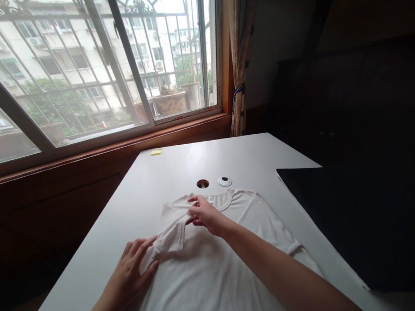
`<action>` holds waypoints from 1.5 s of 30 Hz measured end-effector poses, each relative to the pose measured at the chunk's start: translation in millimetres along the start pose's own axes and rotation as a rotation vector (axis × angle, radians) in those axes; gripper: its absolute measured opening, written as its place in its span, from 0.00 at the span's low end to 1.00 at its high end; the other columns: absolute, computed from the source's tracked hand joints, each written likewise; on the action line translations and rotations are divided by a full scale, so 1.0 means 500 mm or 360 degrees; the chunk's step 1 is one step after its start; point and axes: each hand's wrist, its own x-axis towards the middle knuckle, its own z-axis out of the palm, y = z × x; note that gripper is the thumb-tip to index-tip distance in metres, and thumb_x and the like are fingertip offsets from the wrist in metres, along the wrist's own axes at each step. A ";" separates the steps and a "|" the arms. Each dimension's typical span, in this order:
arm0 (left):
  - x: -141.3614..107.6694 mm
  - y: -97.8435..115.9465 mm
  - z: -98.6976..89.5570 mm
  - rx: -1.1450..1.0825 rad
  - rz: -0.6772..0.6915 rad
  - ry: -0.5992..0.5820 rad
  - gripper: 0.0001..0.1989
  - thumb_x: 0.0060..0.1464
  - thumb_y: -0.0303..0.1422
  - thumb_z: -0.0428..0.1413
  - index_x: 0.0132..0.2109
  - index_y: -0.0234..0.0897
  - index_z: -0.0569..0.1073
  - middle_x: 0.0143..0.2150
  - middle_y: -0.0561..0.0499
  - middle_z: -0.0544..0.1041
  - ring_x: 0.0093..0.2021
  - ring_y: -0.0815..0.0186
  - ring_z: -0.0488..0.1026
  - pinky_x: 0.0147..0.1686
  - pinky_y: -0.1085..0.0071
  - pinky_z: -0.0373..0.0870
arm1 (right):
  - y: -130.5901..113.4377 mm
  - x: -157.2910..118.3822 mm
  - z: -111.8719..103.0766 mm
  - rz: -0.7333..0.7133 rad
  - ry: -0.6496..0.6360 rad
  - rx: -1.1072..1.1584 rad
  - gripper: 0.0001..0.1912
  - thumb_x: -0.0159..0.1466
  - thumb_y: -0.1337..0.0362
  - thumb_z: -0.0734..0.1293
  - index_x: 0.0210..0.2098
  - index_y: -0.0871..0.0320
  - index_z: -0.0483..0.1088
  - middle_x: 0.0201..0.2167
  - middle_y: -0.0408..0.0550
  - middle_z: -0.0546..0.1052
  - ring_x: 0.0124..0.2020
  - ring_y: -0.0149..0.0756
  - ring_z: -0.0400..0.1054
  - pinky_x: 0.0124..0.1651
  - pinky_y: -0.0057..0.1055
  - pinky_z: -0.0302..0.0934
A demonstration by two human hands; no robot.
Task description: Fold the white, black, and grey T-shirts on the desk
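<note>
A white shirt [207, 276] lies spread on the white table [178, 166], its round neckline at the far end. Its left side is folded inward, with the sleeve lying over the body. My left hand [136, 265] rests at the shirt's left edge, thumb and fingers apart, with cloth between them. Near the left of the neckline, my right hand [204, 214] has its fingers bent around the fabric by the shoulder. The right sleeve lies flat under my right forearm's far side.
A round hole [203, 184] and a white ring cap [225, 181] sit beyond the neckline. A yellow note [156, 152] lies at the far left corner. A dark panel [352, 223] stands along the right edge. Behind are a window and a curtain [239, 91].
</note>
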 end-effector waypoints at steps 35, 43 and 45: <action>0.003 -0.002 0.011 0.0030 0.0064 0.0026 0.10 0.62 0.23 0.51 0.47 0.42 0.70 0.37 0.52 0.72 0.38 0.63 0.71 0.39 0.69 0.70 | -0.017 -0.145 0.073 -0.1389 -0.0393 -0.2237 0.04 0.63 0.63 0.67 0.35 0.58 0.73 0.36 0.49 0.76 0.38 0.41 0.67 0.39 0.37 0.58; -0.002 0.008 0.006 0.0066 0.0035 -0.0028 0.18 0.60 0.20 0.48 0.51 0.44 0.72 0.39 0.52 0.72 0.33 0.68 0.71 0.35 0.74 0.69 | -0.019 -0.129 0.076 -0.1202 -0.0469 -0.2209 0.08 0.64 0.60 0.67 0.36 0.57 0.76 0.36 0.49 0.78 0.36 0.40 0.71 0.38 0.35 0.62; -0.002 0.012 0.004 0.0079 0.0026 -0.0047 0.17 0.60 0.20 0.48 0.50 0.43 0.72 0.39 0.52 0.72 0.30 0.69 0.70 0.32 0.75 0.69 | -0.021 -0.110 0.070 -0.1130 -0.0406 -0.2161 0.11 0.67 0.58 0.65 0.36 0.57 0.77 0.37 0.49 0.79 0.36 0.39 0.72 0.38 0.34 0.63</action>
